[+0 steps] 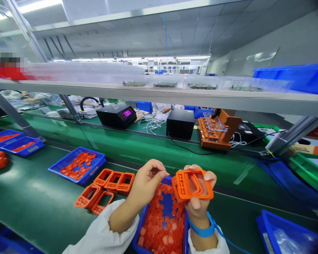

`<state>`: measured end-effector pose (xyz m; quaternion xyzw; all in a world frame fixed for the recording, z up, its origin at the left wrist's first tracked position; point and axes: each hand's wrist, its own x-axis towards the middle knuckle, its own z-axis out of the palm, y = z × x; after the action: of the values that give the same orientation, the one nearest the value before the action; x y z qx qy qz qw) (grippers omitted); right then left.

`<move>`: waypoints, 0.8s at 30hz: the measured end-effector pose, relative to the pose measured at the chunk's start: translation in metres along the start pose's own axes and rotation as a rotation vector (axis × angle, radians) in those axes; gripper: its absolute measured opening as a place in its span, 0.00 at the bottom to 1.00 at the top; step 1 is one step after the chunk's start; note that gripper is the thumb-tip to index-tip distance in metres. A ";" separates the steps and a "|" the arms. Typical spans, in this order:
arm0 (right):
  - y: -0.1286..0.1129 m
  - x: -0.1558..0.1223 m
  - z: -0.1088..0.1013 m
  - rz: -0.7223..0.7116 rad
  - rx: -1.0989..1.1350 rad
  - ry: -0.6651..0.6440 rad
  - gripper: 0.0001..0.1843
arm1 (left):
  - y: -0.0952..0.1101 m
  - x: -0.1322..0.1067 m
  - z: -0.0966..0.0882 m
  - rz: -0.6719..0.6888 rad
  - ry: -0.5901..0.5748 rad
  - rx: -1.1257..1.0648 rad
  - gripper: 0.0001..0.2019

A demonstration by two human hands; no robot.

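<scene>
My right hand, with a blue wrist strap, grips a small stack of orange plastic frames with wide openings. Just left of it, my left hand is closed in a pinch, thumb against fingertips; whatever it may hold is too small to make out. Below both hands lies a blue bin with many small, translucent orange-red pieces. Several more orange frames lie in piles on the green bench, left of my left forearm.
Another blue tray of orange pieces stands at left, with more trays beyond. A blue bin holds clear plastic at right. Across the bench are black boxes, an orange fixture and a co-worker's hand. A shelf crosses overhead.
</scene>
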<state>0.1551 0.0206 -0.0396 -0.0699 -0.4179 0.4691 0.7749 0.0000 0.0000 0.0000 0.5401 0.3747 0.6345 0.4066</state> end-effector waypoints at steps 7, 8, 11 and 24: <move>0.003 -0.002 -0.002 -0.081 -0.151 -0.041 0.40 | -0.008 -0.005 0.038 -0.189 0.195 -0.327 0.18; 0.004 -0.003 -0.003 -0.086 -0.158 -0.043 0.39 | -0.009 -0.006 0.043 -0.210 0.203 -0.378 0.17; 0.005 -0.004 -0.006 -0.114 -0.211 -0.070 0.40 | -0.009 -0.008 0.050 -0.336 0.143 -0.499 0.18; 0.007 -0.003 0.003 -0.235 -0.306 -0.228 0.32 | -0.006 0.001 0.036 -0.363 -0.092 -0.370 0.20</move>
<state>0.1479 0.0212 -0.0432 -0.0841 -0.5744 0.3113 0.7524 0.0362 0.0042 -0.0005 0.4087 0.3244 0.5836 0.6223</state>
